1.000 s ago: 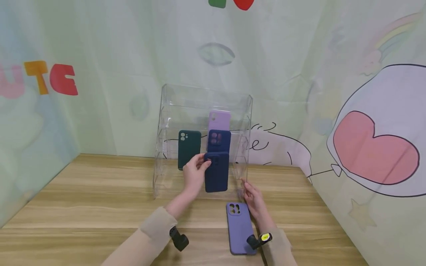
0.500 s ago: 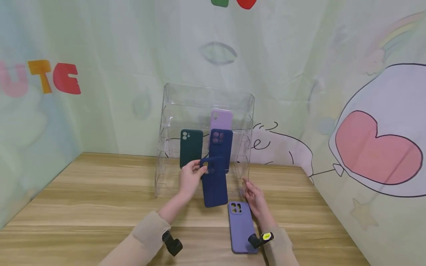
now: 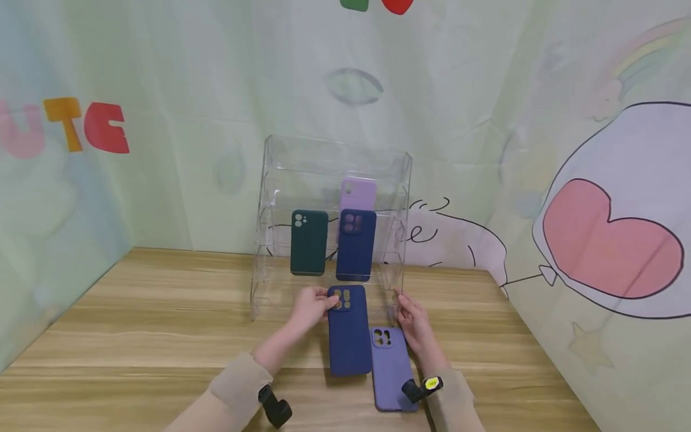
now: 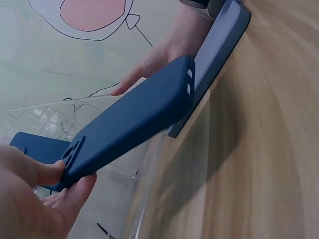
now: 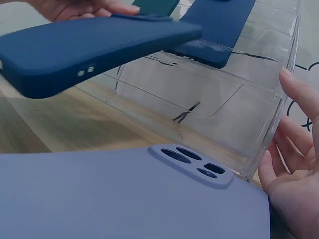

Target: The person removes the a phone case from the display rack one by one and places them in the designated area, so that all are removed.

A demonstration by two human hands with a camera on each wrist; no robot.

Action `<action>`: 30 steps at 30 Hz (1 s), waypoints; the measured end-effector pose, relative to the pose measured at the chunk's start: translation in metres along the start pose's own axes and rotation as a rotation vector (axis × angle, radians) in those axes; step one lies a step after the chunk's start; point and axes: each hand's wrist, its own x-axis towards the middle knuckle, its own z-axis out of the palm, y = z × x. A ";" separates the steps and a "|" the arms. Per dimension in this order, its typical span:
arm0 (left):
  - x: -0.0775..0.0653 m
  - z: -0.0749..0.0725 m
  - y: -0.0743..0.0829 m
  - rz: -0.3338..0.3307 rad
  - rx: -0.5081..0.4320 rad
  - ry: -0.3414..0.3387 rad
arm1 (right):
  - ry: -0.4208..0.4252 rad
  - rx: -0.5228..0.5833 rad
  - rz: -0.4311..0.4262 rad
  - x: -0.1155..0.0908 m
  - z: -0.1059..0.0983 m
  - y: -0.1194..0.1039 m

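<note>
Comparing with the frame from one second ago, we note that the navy phone case (image 3: 349,339) has left its upright position at the bottom tier of the clear display rack (image 3: 336,157). Half a second ago it was tipped forward, its lower end already lower in the view; now we find it in front of the rack, held above the wooden table (image 3: 135,336) with its shadow below it. Its camera end points toward the rack.

The left hand (image 3: 310,309) has come down with the case and toward us. We see it pinching the upper left corner, thumb on the face by the camera cutouts and fingers underneath. The right hand (image 3: 414,324) remains at the right side of the rack, its fingers relaxed and touching the edge of the panel.

We record these items as unchanged: a second navy case (image 3: 357,249) and a dark green case (image 3: 309,243) side by side in one tier, a light purple case (image 3: 358,194) in the tier above, and a lavender case (image 3: 394,375) flat on the table beside the right hand.

For lettering, we read on the curtain a pink U (image 3: 24,135), an orange T (image 3: 65,123) and a red letter resembling an E (image 3: 106,128). The marking on the yellow label (image 3: 432,384) at the right wrist is too small to read.
</note>
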 end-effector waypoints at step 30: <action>-0.015 0.014 -0.029 -0.173 0.064 -0.149 | 0.015 -0.010 -0.010 0.001 -0.002 0.002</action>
